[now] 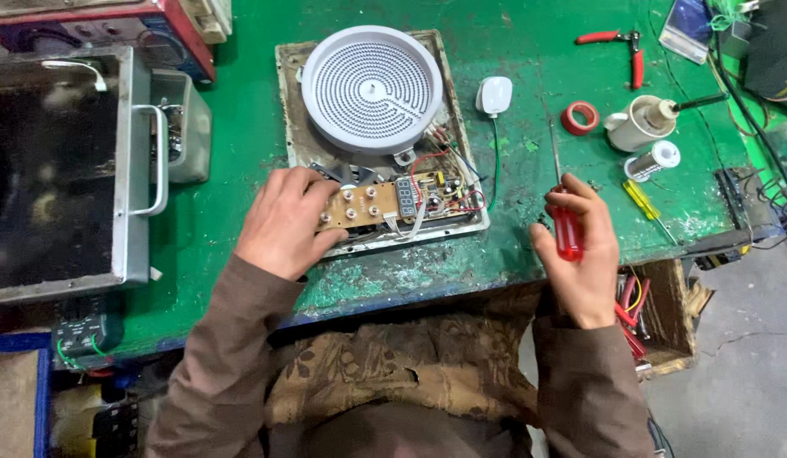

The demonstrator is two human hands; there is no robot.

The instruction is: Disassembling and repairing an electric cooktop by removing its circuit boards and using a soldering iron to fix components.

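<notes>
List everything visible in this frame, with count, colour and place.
heating coil disc: 1, white, atop the opened cooker base
circuit board: 1, tan, front of the cooker base
plug: 1, white, right of the disc
tape roll: 1, red, bench right
pliers: 1, red-handled, far right
yellow screwdriver: 1, bench right edge
metal box: 1, grey, left
red screwdriver: 1, in the right hand
left hand: on the circuit board
right hand: gripping the red screwdriver
</notes>
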